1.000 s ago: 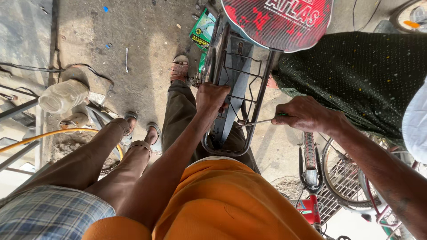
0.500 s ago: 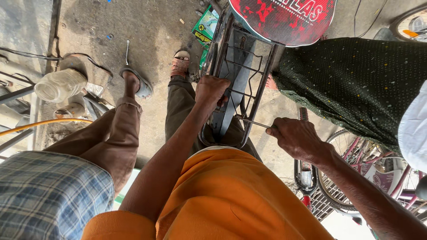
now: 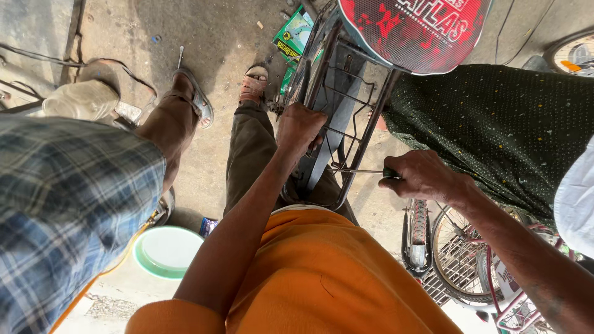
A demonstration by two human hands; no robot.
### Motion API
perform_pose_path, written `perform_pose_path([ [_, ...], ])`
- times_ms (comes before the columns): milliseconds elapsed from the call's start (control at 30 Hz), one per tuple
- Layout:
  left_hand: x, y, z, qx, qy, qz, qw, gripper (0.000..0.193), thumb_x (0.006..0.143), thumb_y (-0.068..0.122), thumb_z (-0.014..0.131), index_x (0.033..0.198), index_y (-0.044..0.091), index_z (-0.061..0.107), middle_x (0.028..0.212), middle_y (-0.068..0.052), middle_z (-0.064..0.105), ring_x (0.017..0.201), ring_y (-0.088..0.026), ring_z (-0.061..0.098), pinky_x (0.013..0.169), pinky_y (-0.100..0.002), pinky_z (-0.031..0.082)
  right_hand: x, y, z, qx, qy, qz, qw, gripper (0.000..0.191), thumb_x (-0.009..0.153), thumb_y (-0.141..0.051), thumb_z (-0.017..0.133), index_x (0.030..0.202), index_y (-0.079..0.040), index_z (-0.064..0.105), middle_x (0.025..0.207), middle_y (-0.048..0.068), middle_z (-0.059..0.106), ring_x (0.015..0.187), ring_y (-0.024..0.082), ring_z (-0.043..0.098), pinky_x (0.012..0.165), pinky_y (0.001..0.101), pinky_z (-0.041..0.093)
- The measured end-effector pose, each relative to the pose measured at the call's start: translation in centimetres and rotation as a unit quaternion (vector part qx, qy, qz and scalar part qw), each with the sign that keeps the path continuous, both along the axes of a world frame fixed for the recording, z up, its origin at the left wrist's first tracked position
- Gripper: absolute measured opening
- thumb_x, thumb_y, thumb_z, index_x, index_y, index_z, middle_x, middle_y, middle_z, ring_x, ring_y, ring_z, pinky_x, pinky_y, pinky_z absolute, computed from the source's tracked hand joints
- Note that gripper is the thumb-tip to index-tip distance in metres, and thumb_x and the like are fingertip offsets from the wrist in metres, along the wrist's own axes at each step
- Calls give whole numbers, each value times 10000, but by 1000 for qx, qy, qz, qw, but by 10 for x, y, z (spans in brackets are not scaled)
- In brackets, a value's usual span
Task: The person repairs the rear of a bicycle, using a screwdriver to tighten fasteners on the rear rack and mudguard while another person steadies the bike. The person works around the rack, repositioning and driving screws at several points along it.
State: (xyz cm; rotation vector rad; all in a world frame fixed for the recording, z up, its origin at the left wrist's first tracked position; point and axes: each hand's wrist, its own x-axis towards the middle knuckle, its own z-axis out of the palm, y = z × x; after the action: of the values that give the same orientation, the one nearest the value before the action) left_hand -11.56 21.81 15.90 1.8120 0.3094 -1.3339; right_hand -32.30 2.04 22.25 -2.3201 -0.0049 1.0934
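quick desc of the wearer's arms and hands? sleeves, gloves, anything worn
Both arms are bare from the short orange sleeve down. The left hand and right hand are bare too: no gloves, no watch, no bracelet or ring in view. The sleeve belongs to a plain orange shirt with no visible print. The right arm's sleeve is out of frame.

Rack bars [image 3: 365, 133] crowding both hands

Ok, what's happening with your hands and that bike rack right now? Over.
Left hand gripping the grey metal rear bicycle rack. Right hand holding a thin metal screwdriver, tip at the rack's side rail. Bystander's brown-trousered leg close on the left.
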Motion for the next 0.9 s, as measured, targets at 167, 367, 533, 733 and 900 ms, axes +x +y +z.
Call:
perform_pose_path([
  [167,2,-2,7,25,-10,-28,999,329,815,106,668,522,13,550,481,-74,591,411,-173,649,339,-339,461,-9,-19,-20,104,123,-98,982,193,896,-305,748,883,-115,714,624,-13,662,494,124,555,496,328,483],
  [367,0,-1,7,43,-50,-64,996,304,807,133,653,538,3,594,504,-88,632,415,-175,671,430,-337,534,-14,-29,-41,178,119,-147,966,196,839,-235,825,853,-69,722,626,11,648,532,92,556,507,322,476],
  [533,2,0,5,69,-41,-64,995,263,797,138,660,558,29,633,515,-79,650,435,-173,667,493,-351,559,-19,-32,-58,199,145,-174,954,206,811,-223,827,938,-85,742,731,-16,710,575,75,605,523,291,531],
  [733,1,-1,5,101,-87,-145,980,270,797,136,642,552,51,717,539,-101,700,462,-170,663,514,-339,537,-25,-32,-68,162,183,-142,959,204,868,-236,798,1003,-84,775,795,67,765,582,133,633,524,298,545],
  [900,1,-2,1,97,-52,-120,987,269,808,120,624,555,40,670,551,-123,691,456,-199,677,473,-375,565,-37,-36,-87,231,110,-151,955,261,802,-215,831,1012,-74,765,807,43,793,585,96,677,525,252,592],
])
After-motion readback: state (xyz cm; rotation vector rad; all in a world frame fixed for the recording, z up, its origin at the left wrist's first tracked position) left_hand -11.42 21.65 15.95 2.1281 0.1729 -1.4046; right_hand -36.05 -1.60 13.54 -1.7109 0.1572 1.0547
